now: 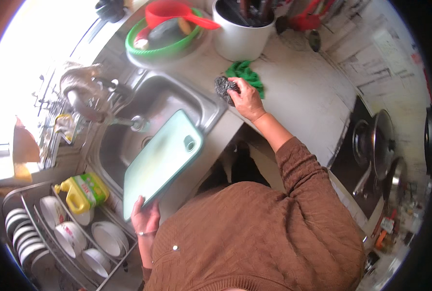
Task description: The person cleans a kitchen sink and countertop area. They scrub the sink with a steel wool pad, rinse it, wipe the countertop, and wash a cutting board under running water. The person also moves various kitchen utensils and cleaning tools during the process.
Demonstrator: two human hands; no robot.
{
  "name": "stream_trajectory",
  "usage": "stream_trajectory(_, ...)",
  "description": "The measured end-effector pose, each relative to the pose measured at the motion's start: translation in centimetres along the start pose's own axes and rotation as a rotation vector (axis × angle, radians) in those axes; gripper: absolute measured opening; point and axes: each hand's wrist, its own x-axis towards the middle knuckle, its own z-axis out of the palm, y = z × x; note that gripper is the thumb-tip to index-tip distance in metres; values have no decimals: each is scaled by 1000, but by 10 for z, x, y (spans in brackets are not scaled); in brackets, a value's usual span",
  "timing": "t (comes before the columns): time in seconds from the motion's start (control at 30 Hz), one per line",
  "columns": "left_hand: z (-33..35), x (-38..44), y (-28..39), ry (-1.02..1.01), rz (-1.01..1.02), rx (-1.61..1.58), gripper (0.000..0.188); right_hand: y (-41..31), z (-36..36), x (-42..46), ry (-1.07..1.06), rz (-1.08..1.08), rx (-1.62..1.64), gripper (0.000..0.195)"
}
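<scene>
A pale green cutting board with a hole near one corner is tilted over the stainless steel sink. My left hand grips its lower edge, thumb on the upper face. Between the fingers of my right hand is a grey scouring pad, held over the countertop just right of the sink. A crumpled green cloth lies right behind that hand. Water appears to run from the faucet, whose neck has a cloth wrapped around it.
Left of me, a dish rack holds bowls, stacked plates and a yellow detergent jug. Behind the sink stand a green basket with a red ladle and a white utensil container. A stove with pans is at right.
</scene>
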Motion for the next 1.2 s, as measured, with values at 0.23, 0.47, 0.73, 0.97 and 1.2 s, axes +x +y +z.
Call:
stream_trajectory(0.23, -22, 15, 16, -58, 5, 44, 28, 122, -184, -80, 583, 569, -589, 30)
stream_trajectory(0.47, -23, 46, 20, -44, 64, 105, 30, 164, -180, -129, 584, 586, -577, 17)
stream_trajectory(0.73, 17, 47, -5, 55, 38, 115, 31, 138, -135, -98, 493, 207, -242, 26)
stream_trajectory(0.97, 31, 42, -28, 219, 144, 732, 43, 321, -328, -83, 790, 599, -1073, 24)
stream_trajectory(1.2, 11, 65, 6, -636, -149, 599, 40, 254, -209, -37, 470, -2, -422, 33)
